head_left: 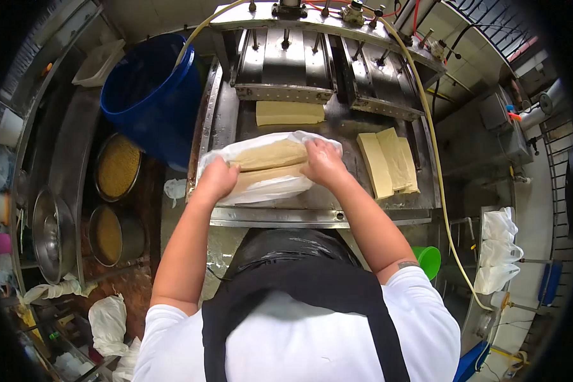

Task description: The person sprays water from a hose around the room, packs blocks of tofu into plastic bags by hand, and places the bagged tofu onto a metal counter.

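Observation:
A white plastic bag (pixel 261 193) lies across the steel press table (pixel 356 204) in front of me, with two long pale slabs that look like tofu (pixel 270 155) side by side in it. My left hand (pixel 218 178) grips the bag's left end, its thumb over the plastic near the slabs. At the opposite end, my right hand (pixel 323 162) is closed on the bag, fingers wrapped over the edge. Behind the bag rests another pale block (pixel 290 113). Several more long blocks (pixel 377 164) lean together to the right of my right hand.
Two steel press boxes (pixel 285 63) stand at the table's back under a metal beam. A yellow hose (pixel 430 127) runs down the right side. A large blue barrel (pixel 149 95) stands left, above pots of yellowish grains (pixel 118 167). A green bucket (pixel 428 262) sits low right.

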The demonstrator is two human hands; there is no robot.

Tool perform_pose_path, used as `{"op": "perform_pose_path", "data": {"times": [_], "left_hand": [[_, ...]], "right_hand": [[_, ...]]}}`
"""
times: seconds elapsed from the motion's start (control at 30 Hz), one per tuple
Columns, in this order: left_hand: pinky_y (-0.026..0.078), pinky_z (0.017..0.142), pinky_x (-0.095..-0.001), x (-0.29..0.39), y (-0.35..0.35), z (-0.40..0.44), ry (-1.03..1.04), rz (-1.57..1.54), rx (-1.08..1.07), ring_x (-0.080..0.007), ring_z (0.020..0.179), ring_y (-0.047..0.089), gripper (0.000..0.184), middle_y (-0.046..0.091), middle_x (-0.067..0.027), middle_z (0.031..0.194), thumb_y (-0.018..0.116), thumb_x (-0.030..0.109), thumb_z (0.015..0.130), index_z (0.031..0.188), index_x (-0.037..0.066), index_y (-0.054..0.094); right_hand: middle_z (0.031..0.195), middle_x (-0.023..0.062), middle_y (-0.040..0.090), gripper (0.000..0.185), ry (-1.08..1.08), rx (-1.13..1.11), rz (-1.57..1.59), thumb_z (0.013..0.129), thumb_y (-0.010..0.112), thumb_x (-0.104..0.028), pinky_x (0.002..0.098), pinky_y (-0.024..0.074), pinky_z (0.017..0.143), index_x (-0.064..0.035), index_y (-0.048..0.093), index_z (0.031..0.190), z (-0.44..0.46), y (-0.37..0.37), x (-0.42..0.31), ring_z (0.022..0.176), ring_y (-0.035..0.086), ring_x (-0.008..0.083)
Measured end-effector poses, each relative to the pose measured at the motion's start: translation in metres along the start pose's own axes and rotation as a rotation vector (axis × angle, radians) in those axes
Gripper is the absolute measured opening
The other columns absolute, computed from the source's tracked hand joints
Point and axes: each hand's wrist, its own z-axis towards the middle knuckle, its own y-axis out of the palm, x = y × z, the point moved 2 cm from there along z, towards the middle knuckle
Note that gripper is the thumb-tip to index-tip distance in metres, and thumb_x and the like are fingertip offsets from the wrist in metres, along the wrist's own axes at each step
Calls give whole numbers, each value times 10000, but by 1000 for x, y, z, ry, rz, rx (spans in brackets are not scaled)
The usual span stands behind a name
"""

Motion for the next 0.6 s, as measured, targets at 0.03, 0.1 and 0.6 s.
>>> {"op": "perform_pose_path", "data": {"times": [0.03, 0.1, 0.6], "left_hand": [[520, 977, -516, -3, 6, -3, 46, 37, 11, -524, 1093, 651, 545, 664, -371, 1156, 685, 281, 946, 1277, -120, 523], [527, 965, -516, -9, 23, -10, 80, 72, 16, -513, 1068, 663, 533, 673, -355, 1133, 693, 275, 937, 1274, -111, 544], [503, 1072, -480, -33, 88, -3, 210, 147, 124, -500, 1260, 570, 1025, 438, -352, 1472, 877, 183, 756, 1541, -48, 260]], "right_hand": [[1307, 222, 586, 572, -82, 90, 47, 806, 793, -246, 557, 449, 1036, -59, 575, 1301, -5, 1, -3, 1228, 568, 412], [1178, 191, 649, 343, -192, 151, 129, 883, 740, -259, 530, 483, 988, -28, 640, 1116, -6, 5, -14, 1161, 611, 387], [1572, 312, 345, 903, -105, 11, 221, 878, 721, -529, 543, 400, 1149, -73, 371, 1574, 48, 72, -9, 1344, 431, 566]]}}
